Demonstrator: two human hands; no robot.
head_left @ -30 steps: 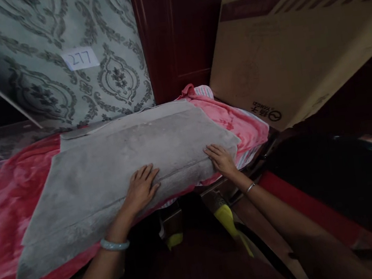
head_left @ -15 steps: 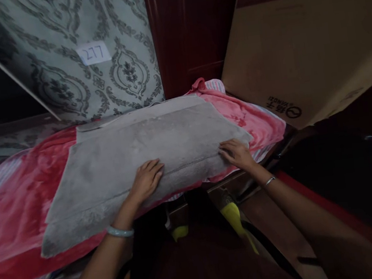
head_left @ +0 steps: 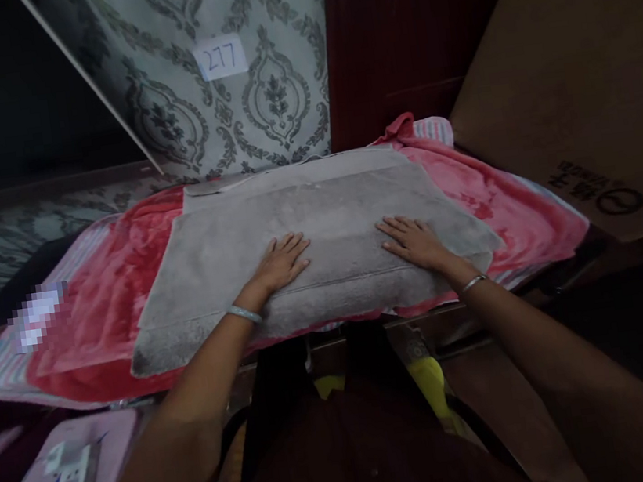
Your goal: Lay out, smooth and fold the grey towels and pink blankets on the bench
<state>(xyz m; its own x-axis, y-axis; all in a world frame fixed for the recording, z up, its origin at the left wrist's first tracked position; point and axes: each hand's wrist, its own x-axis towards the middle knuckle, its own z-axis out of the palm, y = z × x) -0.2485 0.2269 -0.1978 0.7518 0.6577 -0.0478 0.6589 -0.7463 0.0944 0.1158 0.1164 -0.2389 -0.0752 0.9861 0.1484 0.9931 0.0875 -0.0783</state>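
Note:
A grey plush cloth (head_left: pixel 330 216), folded over along its near and far edges, lies spread before me. Flat on its middle rests my left hand (head_left: pixel 283 264), fingers stretched out and pointing right. My right hand (head_left: pixel 413 242) lies on it farther right, palm down with the fingers spread toward the left. Neither hand grips anything. Under the grey cloth is a red and pink plush blanket (head_left: pixel 89 327) with a striped edge, showing on both sides. A seam line runs across the grey cloth just below my hands.
Patterned wallpaper with a paper label (head_left: pixel 220 57) marked 277 stands behind. A dark screen (head_left: pixel 24 98) is at the left, a large cardboard box (head_left: pixel 581 104) at the right. A pink board (head_left: pixel 105 443) lies at the lower left. Yellow shoes show below.
My hands have moved farther up the grey cloth from its near fold and now lie flatter. The left hand has shifted closer to the right one. The view has turned left.

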